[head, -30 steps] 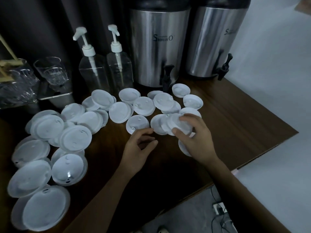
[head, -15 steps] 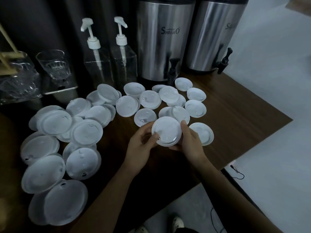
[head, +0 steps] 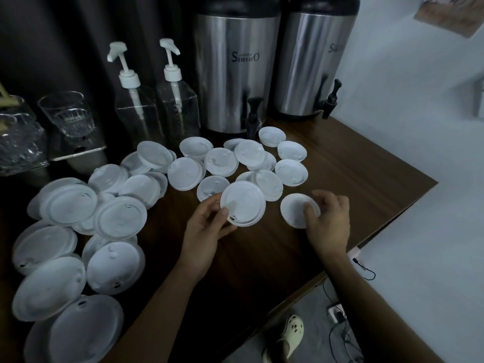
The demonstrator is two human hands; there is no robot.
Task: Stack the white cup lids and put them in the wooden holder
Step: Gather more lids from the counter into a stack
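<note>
Several white cup lids lie scattered over the dark wooden table (head: pixel 353 169): small ones (head: pixel 222 161) in the middle, larger ones (head: pixel 68 203) at the left. My left hand (head: pixel 207 229) holds a small stack of white lids (head: pixel 243 203) just above the table, thumb on its top face. My right hand (head: pixel 328 221) rests its fingertips and thumb on a single lid (head: pixel 293 209) that lies flat near the table's front edge. No wooden holder shows in view.
Two steel drink dispensers (head: pixel 235 66) with black taps stand at the back. Left of them are two clear pump bottles (head: pixel 136 108) and glasses (head: pixel 65 116) on a tray. The table's corner (head: pixel 432 180) is to the right; a foot (head: pixel 288 336) and cables are on the floor below.
My right hand has let go of the held lid stack and moved right onto the single lid on the table. The left hand keeps the stack.
</note>
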